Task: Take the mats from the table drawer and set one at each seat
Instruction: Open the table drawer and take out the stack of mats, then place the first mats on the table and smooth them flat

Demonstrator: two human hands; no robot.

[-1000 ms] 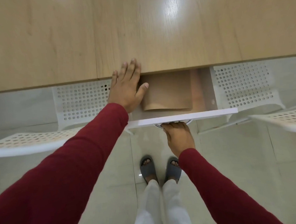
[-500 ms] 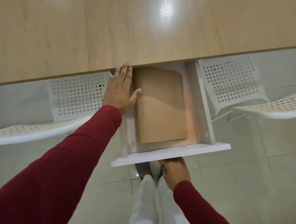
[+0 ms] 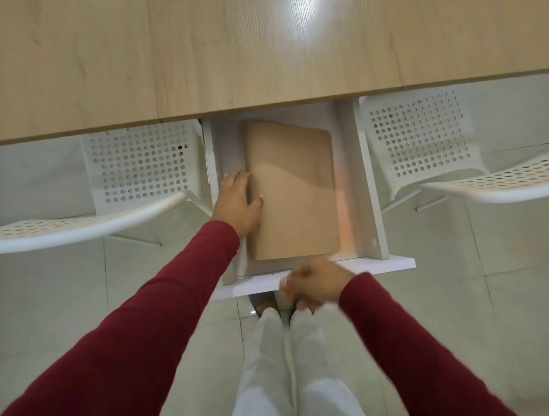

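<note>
The white table drawer (image 3: 366, 184) is pulled far out from under the wooden table (image 3: 258, 49). A stack of tan mats (image 3: 298, 206) lies flat inside it. My left hand (image 3: 238, 200) is in the drawer at the stack's left edge, thumb on top and fingers down along the side, gripping the edge, which looks slightly lifted. My right hand (image 3: 315, 282) is blurred, just in front of the drawer's front panel (image 3: 393, 263), fingers loosely curled and holding nothing.
Two white perforated chairs flank the drawer, a left chair (image 3: 77, 227) and a right chair (image 3: 504, 183), both tucked close to the table edge. My legs stand right below the drawer front on a pale tiled floor (image 3: 463, 309).
The drawer has slid out much further. My left hand dropped from the table edge to the mats' left edge. My right hand came off the handle under the front panel.
</note>
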